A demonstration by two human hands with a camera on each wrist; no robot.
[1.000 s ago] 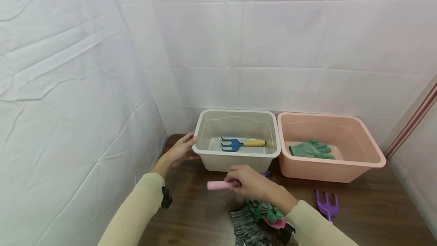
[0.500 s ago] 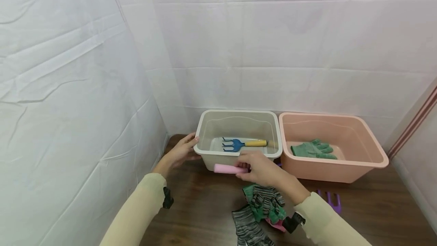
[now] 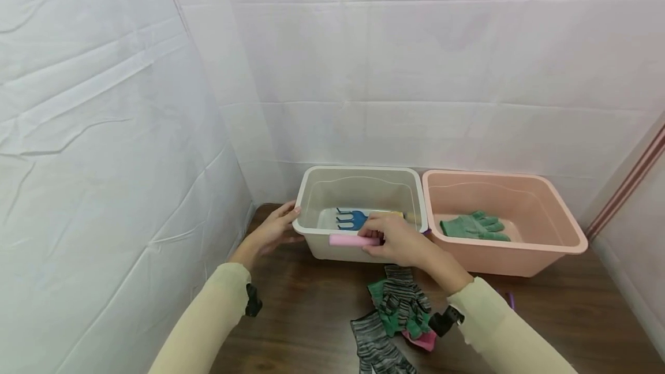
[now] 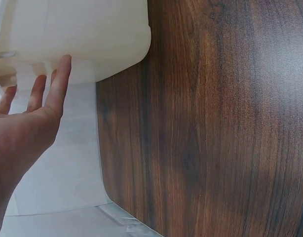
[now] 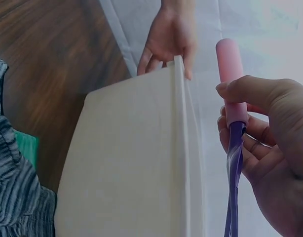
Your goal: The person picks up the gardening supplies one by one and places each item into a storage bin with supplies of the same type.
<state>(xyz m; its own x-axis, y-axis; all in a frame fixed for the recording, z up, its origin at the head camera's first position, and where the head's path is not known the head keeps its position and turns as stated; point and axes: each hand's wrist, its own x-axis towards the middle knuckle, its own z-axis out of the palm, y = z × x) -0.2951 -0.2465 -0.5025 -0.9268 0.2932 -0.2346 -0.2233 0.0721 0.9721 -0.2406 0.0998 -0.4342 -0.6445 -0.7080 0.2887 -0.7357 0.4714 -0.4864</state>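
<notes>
My right hand [image 3: 397,241] pinches the pink handle [image 5: 229,61] of a garden hand tool over the front rim of the grey-white plastic bin [image 3: 363,251]. The tool's purple metal part [image 5: 234,168] appears nearly edge-on in the right wrist view, its far end out of frame. At the bin's left rim, my left hand [image 3: 272,228] holds on, thumb over the edge and fingers against the outer wall. A blue hand rake [image 3: 353,219] with a yellow handle lies inside the bin, partly covered by my right hand.
Beside the grey-white bin stands a pink bin [image 3: 483,257] with a green glove [image 3: 474,227] inside. Striped gloves [image 3: 402,299] pile up on the wooden table [image 3: 291,316] in front. A purple tool [image 3: 511,300] shows past my right sleeve. White sheeting [image 3: 415,74] walls the back.
My right hand has moved away from me and slightly right, carrying the pink-handled tool from in front of the grey-white bin to its front rim. The left hand stays at the bin's rim.
</notes>
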